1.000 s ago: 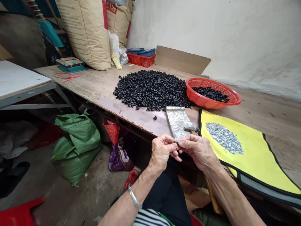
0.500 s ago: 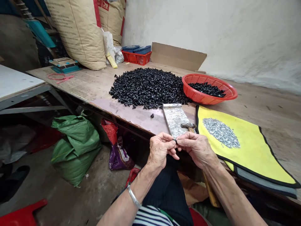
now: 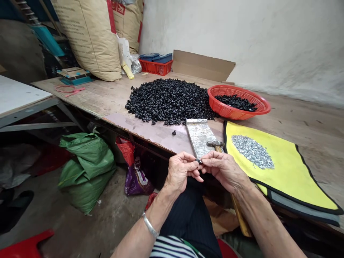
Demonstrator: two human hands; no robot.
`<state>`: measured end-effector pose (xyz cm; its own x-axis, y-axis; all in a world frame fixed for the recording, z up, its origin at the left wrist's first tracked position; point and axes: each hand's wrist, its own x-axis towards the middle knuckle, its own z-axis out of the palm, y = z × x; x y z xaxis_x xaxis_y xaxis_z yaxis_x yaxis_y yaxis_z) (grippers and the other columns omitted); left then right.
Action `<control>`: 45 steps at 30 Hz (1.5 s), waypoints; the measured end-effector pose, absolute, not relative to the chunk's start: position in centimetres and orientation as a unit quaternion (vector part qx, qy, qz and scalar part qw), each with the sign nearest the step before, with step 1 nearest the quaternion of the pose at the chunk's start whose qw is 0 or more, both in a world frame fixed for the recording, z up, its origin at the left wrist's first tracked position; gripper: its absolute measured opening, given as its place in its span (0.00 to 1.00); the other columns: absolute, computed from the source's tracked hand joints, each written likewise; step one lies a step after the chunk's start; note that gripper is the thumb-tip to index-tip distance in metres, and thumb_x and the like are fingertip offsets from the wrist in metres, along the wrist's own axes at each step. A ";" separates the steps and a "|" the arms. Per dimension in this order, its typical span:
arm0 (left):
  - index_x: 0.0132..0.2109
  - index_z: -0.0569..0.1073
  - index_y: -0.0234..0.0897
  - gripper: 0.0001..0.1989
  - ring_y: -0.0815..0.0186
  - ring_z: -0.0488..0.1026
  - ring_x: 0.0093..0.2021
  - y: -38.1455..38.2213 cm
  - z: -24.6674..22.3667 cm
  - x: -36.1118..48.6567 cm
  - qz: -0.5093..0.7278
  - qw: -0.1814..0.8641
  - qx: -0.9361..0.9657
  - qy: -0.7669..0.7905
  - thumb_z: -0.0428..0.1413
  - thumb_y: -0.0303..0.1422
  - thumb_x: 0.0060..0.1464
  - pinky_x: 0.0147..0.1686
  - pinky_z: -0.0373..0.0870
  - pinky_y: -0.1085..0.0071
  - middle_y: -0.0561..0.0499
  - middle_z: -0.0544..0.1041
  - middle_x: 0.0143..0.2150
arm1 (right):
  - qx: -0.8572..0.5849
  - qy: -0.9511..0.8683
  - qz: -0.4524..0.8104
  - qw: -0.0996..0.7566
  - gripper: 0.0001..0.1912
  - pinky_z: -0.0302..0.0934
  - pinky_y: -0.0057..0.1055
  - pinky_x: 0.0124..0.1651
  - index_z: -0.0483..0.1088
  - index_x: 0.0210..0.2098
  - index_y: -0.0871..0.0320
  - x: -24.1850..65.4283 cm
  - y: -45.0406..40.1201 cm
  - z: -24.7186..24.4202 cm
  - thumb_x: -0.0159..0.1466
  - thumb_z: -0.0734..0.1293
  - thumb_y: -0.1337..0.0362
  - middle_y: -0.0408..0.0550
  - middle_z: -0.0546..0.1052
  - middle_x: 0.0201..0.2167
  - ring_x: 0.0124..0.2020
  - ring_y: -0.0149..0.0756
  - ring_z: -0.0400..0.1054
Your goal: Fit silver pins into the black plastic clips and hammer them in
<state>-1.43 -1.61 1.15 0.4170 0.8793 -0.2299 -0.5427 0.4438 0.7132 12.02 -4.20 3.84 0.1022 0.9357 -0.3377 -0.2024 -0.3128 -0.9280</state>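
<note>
Between my fingertips is a small black part point(image 3: 199, 161), in front of the table edge. My left hand point(image 3: 180, 171) pinches it from the left. From the right, the thumb and forefinger of my right hand point(image 3: 224, 170) close on its other end, where a bit of shiny metal shows. Just beyond my hands lies a whitish metal plate point(image 3: 200, 136), with a hammer point(image 3: 215, 143) at its right edge. A large pile of black parts point(image 3: 170, 102) covers the table behind. To the right, small silver pieces point(image 3: 252, 151) are spread on a yellow cloth point(image 3: 290, 172).
A red basket point(image 3: 239, 114) holding black parts stands right of the pile. One loose black part point(image 3: 174, 132) lies before the pile. Big paper sacks point(image 3: 91, 39) and a red crate point(image 3: 156, 67) are at the back. A green sack point(image 3: 86, 168) sits on the floor.
Both hands stay almost in place, still pinched together. The left hand has shifted slightly left, and a bit more of the small part shows between the fingertips.
</note>
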 end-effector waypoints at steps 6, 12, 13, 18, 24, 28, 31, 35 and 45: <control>0.28 0.67 0.29 0.12 0.70 0.68 0.15 -1.3 0.9 -1.5 0.449 0.789 0.280 0.312 0.63 0.27 0.36 0.14 0.72 0.71 0.51 0.73 0.18 | -0.646 -0.376 0.493 0.445 0.14 0.62 0.32 0.29 0.69 0.25 0.59 12.4 -4.2 4.5 0.46 0.70 0.56 0.48 0.74 0.23 0.25 0.36 0.68; 0.26 0.66 0.31 0.10 0.72 0.66 0.15 0.4 1.0 -0.5 0.456 0.764 0.295 0.347 0.60 0.25 0.36 0.13 0.72 0.71 0.53 0.71 0.17 | -0.833 -0.462 0.130 0.276 0.13 0.48 0.30 0.25 0.59 0.20 0.54 14.0 -6.8 4.4 0.50 0.67 0.56 0.43 0.63 0.17 0.23 0.37 0.62; 0.26 0.66 0.31 0.09 0.72 0.66 0.14 0.7 1.0 -0.3 0.454 0.756 0.302 0.361 0.59 0.24 0.36 0.12 0.71 0.72 0.54 0.70 0.16 | -0.846 -0.470 0.093 0.233 0.14 0.47 0.30 0.25 0.57 0.21 0.54 14.3 -7.2 4.0 0.50 0.67 0.56 0.43 0.62 0.16 0.23 0.37 0.61; 0.25 0.63 0.33 0.08 0.71 0.65 0.13 2.0 0.9 0.7 0.438 0.729 0.326 0.413 0.56 0.21 0.38 0.10 0.69 0.73 0.56 0.67 0.14 | -0.822 -0.392 0.296 0.287 0.10 0.52 0.31 0.22 0.58 0.22 0.53 15.4 -7.8 2.8 0.49 0.67 0.61 0.41 0.64 0.14 0.18 0.35 0.60; 0.25 0.63 0.34 0.09 0.71 0.64 0.11 2.1 0.8 1.4 0.433 0.703 0.334 0.454 0.55 0.20 0.39 0.08 0.65 0.76 0.58 0.65 0.12 | -0.664 -0.237 0.564 0.430 0.13 0.46 0.23 0.13 0.66 0.28 0.58 15.2 -8.8 3.1 0.46 0.69 0.59 0.40 0.64 0.19 0.13 0.22 0.49; 0.25 0.63 0.34 0.08 0.70 0.65 0.11 1.9 0.7 1.7 0.436 0.691 0.338 0.468 0.54 0.20 0.40 0.08 0.66 0.76 0.57 0.66 0.12 | -0.690 -0.216 0.505 0.471 0.15 0.42 0.20 0.12 0.63 0.25 0.57 13.9 -9.4 2.9 0.49 0.70 0.54 0.36 0.61 0.17 0.12 0.20 0.47; 0.25 0.64 0.34 0.07 0.70 0.66 0.11 1.8 0.6 1.8 0.436 0.684 0.342 0.474 0.53 0.20 0.41 0.08 0.66 0.76 0.57 0.66 0.12 | -0.756 -0.337 0.374 0.420 0.17 0.48 0.23 0.14 0.62 0.24 0.56 13.1 -9.4 2.7 0.54 0.66 0.49 0.37 0.63 0.16 0.13 0.24 0.53; 0.24 0.63 0.34 0.07 0.70 0.66 0.12 1.7 0.5 1.9 0.440 0.676 0.345 0.480 0.53 0.20 0.41 0.09 0.66 0.76 0.57 0.66 0.12 | -0.776 -0.501 0.184 0.335 0.15 0.54 0.29 0.21 0.69 0.30 0.55 12.9 -9.4 2.8 0.56 0.61 0.50 0.41 0.66 0.15 0.17 0.32 0.60; 0.24 0.63 0.35 0.07 0.72 0.64 0.11 1.8 0.4 2.0 0.443 0.670 0.348 0.483 0.54 0.21 0.40 0.09 0.65 0.79 0.59 0.64 0.11 | -0.786 -0.593 -0.055 0.165 0.15 0.48 0.28 0.21 0.70 0.42 0.58 11.1 -9.4 3.6 0.63 0.55 0.62 0.48 0.74 0.21 0.18 0.36 0.65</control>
<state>1.98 1.77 0.40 0.1413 0.9298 -0.3398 -0.2569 0.3659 0.8945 11.10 -9.41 3.64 0.2915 0.9142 0.2817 0.9503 -0.2430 -0.1946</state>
